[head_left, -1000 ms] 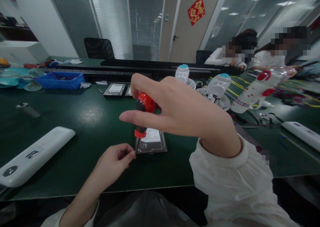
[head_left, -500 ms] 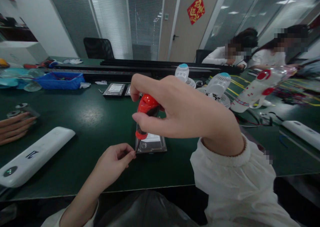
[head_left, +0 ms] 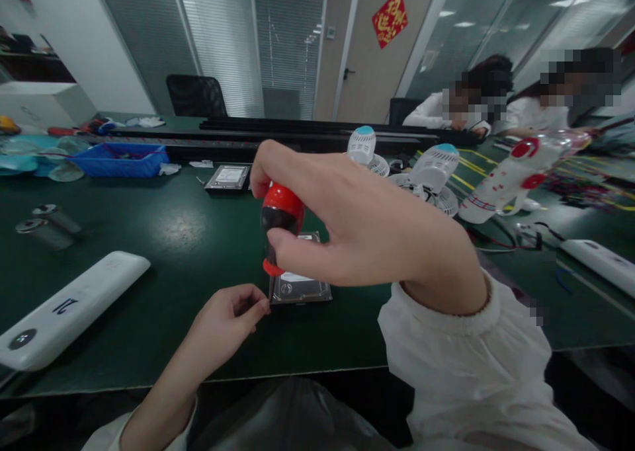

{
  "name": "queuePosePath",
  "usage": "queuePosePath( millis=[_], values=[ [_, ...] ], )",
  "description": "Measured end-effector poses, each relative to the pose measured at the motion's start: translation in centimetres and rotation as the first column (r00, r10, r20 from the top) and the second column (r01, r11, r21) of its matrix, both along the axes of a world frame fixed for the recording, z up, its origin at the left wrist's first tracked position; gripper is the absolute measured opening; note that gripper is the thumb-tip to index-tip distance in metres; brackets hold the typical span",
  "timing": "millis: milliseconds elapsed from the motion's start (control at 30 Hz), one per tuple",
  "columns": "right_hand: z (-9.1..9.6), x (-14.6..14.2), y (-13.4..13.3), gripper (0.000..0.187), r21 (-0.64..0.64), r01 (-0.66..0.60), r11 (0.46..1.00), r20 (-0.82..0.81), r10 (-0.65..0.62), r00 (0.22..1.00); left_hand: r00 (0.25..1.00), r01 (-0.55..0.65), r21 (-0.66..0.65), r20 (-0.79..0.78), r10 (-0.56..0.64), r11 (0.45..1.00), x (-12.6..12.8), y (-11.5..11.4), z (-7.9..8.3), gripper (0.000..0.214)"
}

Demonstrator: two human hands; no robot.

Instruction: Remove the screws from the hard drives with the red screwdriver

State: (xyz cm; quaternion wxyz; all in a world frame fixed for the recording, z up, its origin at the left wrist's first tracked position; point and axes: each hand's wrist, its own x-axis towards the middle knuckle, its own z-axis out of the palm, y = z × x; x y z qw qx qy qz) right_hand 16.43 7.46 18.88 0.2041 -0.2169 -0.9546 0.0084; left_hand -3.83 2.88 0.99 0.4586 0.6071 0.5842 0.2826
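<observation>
A red-and-black screwdriver [head_left: 278,223] is in the grip of my right hand [head_left: 362,216], its handle close to upright. Its thin shaft points down at the near left corner of a hard drive [head_left: 308,291], which lies flat on the green table [head_left: 198,342]. Part of the drive is hidden behind my right hand. At that same corner, the thumb and fingers of my left hand [head_left: 225,322] are pinched together right beside the screwdriver tip. Whatever they hold there is too small to make out.
Another hard drive [head_left: 228,177] lies further back, near a blue bin [head_left: 122,160]. On the left are a white numbered device [head_left: 74,309] and two metal cylinders [head_left: 52,226]. White fans [head_left: 434,166] and a clear bottle [head_left: 496,183] stand right. Two people sit beyond.
My right hand has shifted slightly left and turned, bringing the screwdriver more upright. My left hand stays put. Another person's hand at the far left has left the cylinders and gone out of view.
</observation>
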Motion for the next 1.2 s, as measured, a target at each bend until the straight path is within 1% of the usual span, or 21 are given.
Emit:
queuePosePath(
  millis=[133, 200, 267, 333, 433, 500, 567, 633, 700, 767, 800, 867, 933, 1000, 1067, 1133, 1200],
  values=[
    [-0.2, -0.1, 0.2, 0.028, 0.038, 0.056, 0.998, 0.037, -0.057, 0.998, 1.0, -0.009, 0.009, 0.014, 0.009, 1.0, 0.1, 0.0, 0.2, 0.029],
    [-0.2, 0.0, 0.2, 0.026, 0.053, 0.064, 0.997, 0.05, -0.067, 0.997, 1.0, -0.008, 0.001, 0.019, 0.008, 1.0, 0.1, 0.0, 0.1, 0.029],
    [-0.1, 0.1, 0.2, 0.02, 0.044, 0.03, 0.999, 0.054, -0.032, 0.998, 1.0, -0.006, -0.008, 0.028, 0.006, 1.0, 0.0, 0.0, -0.1, 0.03],
    [0.0, 0.1, 0.1, 0.018, 0.027, -0.012, 1.0, 0.043, 0.011, 0.999, 0.999, -0.001, -0.012, 0.033, 0.001, 1.0, -0.1, 0.0, -0.2, 0.03],
    [0.1, 0.0, 0.0, 0.025, 0.031, -0.007, 1.0, 0.022, 0.006, 1.0, 1.0, 0.004, -0.01, 0.029, -0.004, 1.0, 0.0, 0.0, -0.1, 0.03],
    [0.1, -0.1, 0.1, 0.034, 0.047, 0.039, 0.998, 0.025, -0.041, 0.999, 1.0, -0.004, -0.007, 0.021, 0.004, 1.0, 0.1, 0.0, 0.1, 0.03],
    [-0.1, -0.2, 0.2, 0.036, 0.071, 0.072, 0.995, 0.023, -0.074, 0.997, 1.0, -0.011, -0.004, 0.015, 0.011, 1.0, 0.3, -0.1, 0.4, 0.03],
    [-0.2, -0.3, 0.2, 0.029, 0.086, 0.04, 0.995, 0.007, -0.041, 0.999, 1.0, -0.006, 0.002, 0.007, 0.006, 1.0, 0.2, -0.1, 0.3, 0.031],
    [-0.3, -0.3, 0.1, 0.024, 0.092, -0.038, 0.995, -0.012, 0.039, 0.999, 1.0, -0.002, 0.006, -0.008, 0.002, 1.0, 0.1, -0.1, 0.1, 0.032],
    [-0.2, -0.4, -0.1, 0.025, 0.091, -0.093, 0.991, -0.009, 0.095, 0.995, 1.0, -0.004, 0.01, -0.013, 0.004, 1.0, 0.0, 0.0, -0.2, 0.032],
    [-0.1, -0.4, -0.2, 0.027, 0.088, -0.097, 0.991, 0.0, 0.097, 0.995, 1.0, -0.007, 0.016, -0.007, 0.007, 1.0, -0.1, 0.0, -0.3, 0.032],
    [0.0, -0.6, -0.3, 0.036, 0.083, -0.055, 0.995, 0.013, 0.054, 0.998, 1.0, -0.01, 0.028, 0.006, 0.01, 1.0, 0.0, 0.0, -0.1, 0.032],
    [0.1, -0.7, -0.3, 0.042, 0.097, 0.029, 0.995, 0.016, -0.03, 0.999, 1.0, -0.006, 0.028, 0.003, 0.006, 1.0, 0.2, 0.0, 0.4, 0.031],
    [0.0, -0.7, -0.2, 0.039, 0.119, 0.077, 0.99, 0.004, -0.078, 0.997, 1.0, 0.0, 0.01, -0.013, 0.0, 1.0, 0.3, 0.0, 0.8, 0.031],
    [-0.1, -0.5, -0.2, 0.032, 0.117, 0.049, 0.992, 0.0, -0.05, 0.999, 1.0, 0.007, -0.001, -0.022, -0.007, 1.0, 0.3, 0.0, 0.7, 0.032],
    [-0.1, -0.2, -0.3, 0.032, 0.096, 0.005, 0.995, 0.003, -0.006, 1.0, 1.0, 0.01, -0.004, -0.025, -0.01, 1.0, 0.1, 0.0, 0.2, 0.032],
    [0.0, 0.1, -0.5, 0.035, 0.054, -0.067, 0.996, 0.009, 0.067, 0.998, 1.0, 0.011, 0.002, -0.023, -0.011, 1.0, -0.1, 0.0, -0.6, 0.032]
  ],
)
